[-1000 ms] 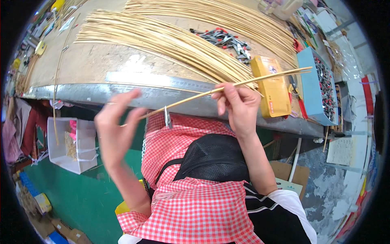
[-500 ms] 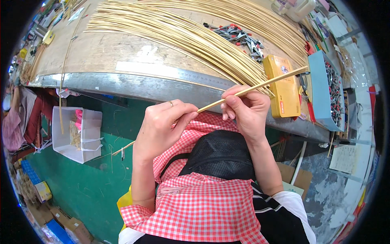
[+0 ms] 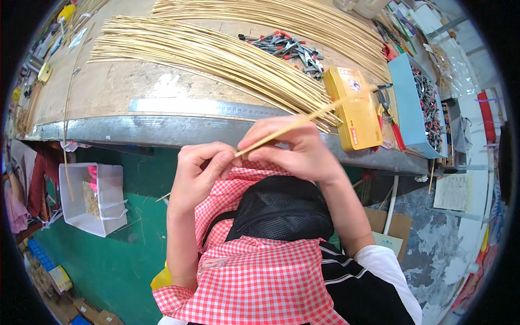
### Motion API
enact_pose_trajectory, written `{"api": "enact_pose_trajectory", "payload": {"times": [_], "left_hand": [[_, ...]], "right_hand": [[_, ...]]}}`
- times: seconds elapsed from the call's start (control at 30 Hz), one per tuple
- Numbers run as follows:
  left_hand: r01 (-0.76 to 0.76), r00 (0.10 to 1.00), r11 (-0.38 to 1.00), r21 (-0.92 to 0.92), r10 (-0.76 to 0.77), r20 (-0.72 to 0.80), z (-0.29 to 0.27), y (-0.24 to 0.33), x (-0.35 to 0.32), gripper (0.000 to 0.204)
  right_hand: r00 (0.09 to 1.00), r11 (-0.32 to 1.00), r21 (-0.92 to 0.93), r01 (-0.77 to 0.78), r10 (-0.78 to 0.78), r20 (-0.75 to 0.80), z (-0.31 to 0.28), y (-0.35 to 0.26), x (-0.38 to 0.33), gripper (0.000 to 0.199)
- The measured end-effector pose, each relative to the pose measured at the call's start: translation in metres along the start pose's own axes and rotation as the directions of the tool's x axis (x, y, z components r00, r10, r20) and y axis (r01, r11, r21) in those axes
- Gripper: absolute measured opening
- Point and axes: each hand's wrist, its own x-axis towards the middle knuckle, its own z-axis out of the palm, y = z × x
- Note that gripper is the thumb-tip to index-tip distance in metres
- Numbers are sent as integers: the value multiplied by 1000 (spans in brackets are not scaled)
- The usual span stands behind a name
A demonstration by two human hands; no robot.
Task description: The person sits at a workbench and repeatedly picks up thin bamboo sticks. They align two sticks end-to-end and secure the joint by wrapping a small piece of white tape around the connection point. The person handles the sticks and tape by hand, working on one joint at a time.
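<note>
A thin bamboo strip (image 3: 330, 108) slants across in front of me, its far end up to the right and blurred. My left hand (image 3: 201, 176) pinches it near its lower end with thumb and forefinger. Close beside those fingertips, my right hand (image 3: 292, 146) is closed around the strip, thumb below. Part of a thin stick shows beyond my left wrist; whether it is the same strip I cannot tell. Behind my hands, a large bundle of bamboo strips (image 3: 211, 57) lies on the workbench (image 3: 108, 81), with a steel ruler (image 3: 206, 107) along its front edge.
A yellow tin box (image 3: 355, 116), red-handled pliers (image 3: 394, 127) and a blue box (image 3: 409, 103) of small clips stand at the right. More clips (image 3: 290, 51) lie between strip bundles. A white plastic bin (image 3: 111, 200) sits on the green floor at left.
My right hand has slid down the strip toward my left hand, and its fingers are now close to the left fingertips. The whole view has shifted slightly.
</note>
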Motion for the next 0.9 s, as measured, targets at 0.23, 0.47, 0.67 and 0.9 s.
{"api": "enact_pose_trajectory", "payload": {"times": [0.23, 0.47, 0.67, 0.9], "left_hand": [[29, 972, 990, 140, 4, -234, -17, 1, -3, 19], [23, 966, 979, 201, 29, -255, -20, 3, -2, 21], [41, 969, 969, 242, 20, -245, -23, 3, -1, 20], [-8, 957, 970, 244, 78, -279, -24, -1, -1, 18]], "right_hand": [[986, 424, -892, -156, 21, -163, -100, 17, 47, 17], [973, 46, -981, -190, 140, -182, -138, 58, 77, 12], [973, 119, -970, -214, -66, -222, -158, 56, 66, 17], [927, 845, -404, -352, 255, -275, -56, 8, 36, 20]]}}
